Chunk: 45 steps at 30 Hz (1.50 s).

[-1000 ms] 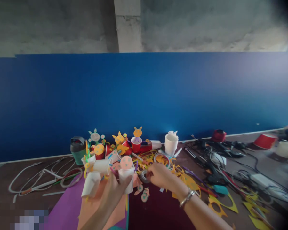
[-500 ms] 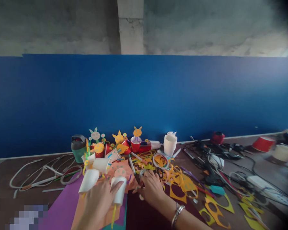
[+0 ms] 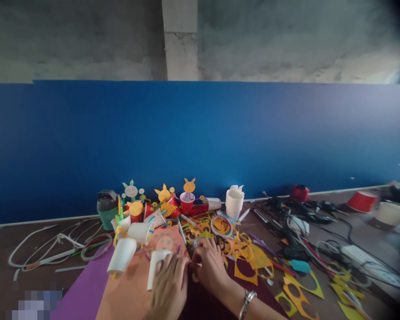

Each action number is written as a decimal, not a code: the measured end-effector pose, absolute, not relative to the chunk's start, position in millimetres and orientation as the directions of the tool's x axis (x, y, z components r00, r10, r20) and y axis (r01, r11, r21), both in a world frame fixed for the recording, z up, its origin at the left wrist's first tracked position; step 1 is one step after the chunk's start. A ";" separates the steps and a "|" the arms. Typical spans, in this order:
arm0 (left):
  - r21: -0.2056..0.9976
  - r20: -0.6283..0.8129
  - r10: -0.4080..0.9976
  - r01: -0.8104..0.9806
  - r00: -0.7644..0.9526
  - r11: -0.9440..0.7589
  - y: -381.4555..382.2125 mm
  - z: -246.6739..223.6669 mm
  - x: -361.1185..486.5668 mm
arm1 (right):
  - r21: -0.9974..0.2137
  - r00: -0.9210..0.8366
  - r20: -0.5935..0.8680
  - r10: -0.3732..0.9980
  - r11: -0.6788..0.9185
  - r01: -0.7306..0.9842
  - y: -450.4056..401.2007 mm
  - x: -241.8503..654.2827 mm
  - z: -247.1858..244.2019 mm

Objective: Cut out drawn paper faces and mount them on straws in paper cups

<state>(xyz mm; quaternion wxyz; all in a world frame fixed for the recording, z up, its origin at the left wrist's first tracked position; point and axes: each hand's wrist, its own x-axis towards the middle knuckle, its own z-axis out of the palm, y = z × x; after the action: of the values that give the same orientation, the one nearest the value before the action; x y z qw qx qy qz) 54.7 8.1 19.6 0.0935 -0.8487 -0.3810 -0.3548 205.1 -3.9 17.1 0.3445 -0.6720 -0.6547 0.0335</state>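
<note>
"What do you see of the cup?"

"My white cup (image 3: 156, 269) has a pale orange face disc (image 3: 164, 242) above its rim; it is over the orange paper (image 3: 120, 295)."

"And your hands?"

"My left hand (image 3: 171, 278) lies palm down against the cup, its grip unclear. My right hand (image 3: 208, 264) has bent fingers beside it; I can't tell whether they pinch anything."

"Anything crowding them?"

"Yellow scraps (image 3: 246, 266) right, a tipped white cup (image 3: 122, 255) left."
</note>
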 end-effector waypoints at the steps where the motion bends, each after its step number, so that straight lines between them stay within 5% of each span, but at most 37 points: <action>1: 0.081 0.694 0.550 0.708 0.465 -0.701 9.6 18.5 53.4 | -0.518 0.138 0.423 0.896 0.114 0.848 -3.6 205.6 19.7; 8: -0.053 0.734 0.452 0.705 0.508 -0.707 23.5 16.9 51.0 | -0.672 0.119 0.480 0.869 0.277 0.687 0.4 204.6 28.1; 15: 0.010 0.728 0.452 0.651 0.516 -0.759 27.7 18.7 44.3 | -0.729 0.033 0.527 0.849 0.432 0.531 -3.3 198.8 35.2; 18: 0.205 0.727 0.527 0.593 0.440 -0.778 29.9 26.1 43.5 | -0.639 -0.042 0.542 0.839 0.444 0.628 3.0 225.4 53.7; 21: 0.578 0.611 0.728 0.455 0.310 -0.678 30.2 42.5 45.9 | -0.502 0.055 0.429 0.902 0.187 0.845 12.7 270.1 64.2; 23: 0.859 0.382 0.900 0.279 0.212 -0.430 29.6 56.0 48.8 | -0.380 0.112 0.320 0.941 0.019 0.925 17.2 296.8 61.5; 25: 0.991 0.118 0.968 0.030 0.222 -0.128 29.7 68.0 52.4 | -0.290 0.104 0.272 0.957 -0.022 0.957 19.7 313.5 54.3; 28: 0.963 -0.090 0.947 -0.216 0.309 0.162 33.0 79.3 60.4 | -0.273 0.076 0.279 0.957 0.004 0.962 22.4 320.7 48.2; 30: 0.965 -0.069 0.943 -0.218 0.325 0.146 37.1 84.0 68.0 | -0.372 0.090 0.312 0.946 0.034 0.928 24.5 318.7 53.1; 33: 0.988 0.137 0.941 0.019 0.308 -0.150 43.9 92.1 80.4 | -0.659 0.084 0.314 0.946 0.154 0.736 26.1 309.4 71.8; 36: 0.822 0.416 0.841 0.253 0.345 -0.511 49.1 100.8 87.7 | -0.882 -0.017 0.274 0.962 0.258 0.394 24.8 290.9 93.2; 40: 0.621 0.575 0.715 0.357 0.398 -0.698 53.6 103.1 85.0 | -0.891 -0.054 0.297 0.953 0.297 0.343 23.9 258.0 110.3; 45: 0.550 0.584 0.683 0.406 0.439 -0.730 60.8 96.8 76.2 | -0.874 -0.097 0.340 0.935 0.352 0.336 22.9 234.5 112.4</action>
<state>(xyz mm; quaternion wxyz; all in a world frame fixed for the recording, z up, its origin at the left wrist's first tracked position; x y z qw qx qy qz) 76.2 60.8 96.8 -0.1665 -0.8316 -0.3273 -0.4166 234.5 22.9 112.4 0.4761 -0.4740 -0.6705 0.3150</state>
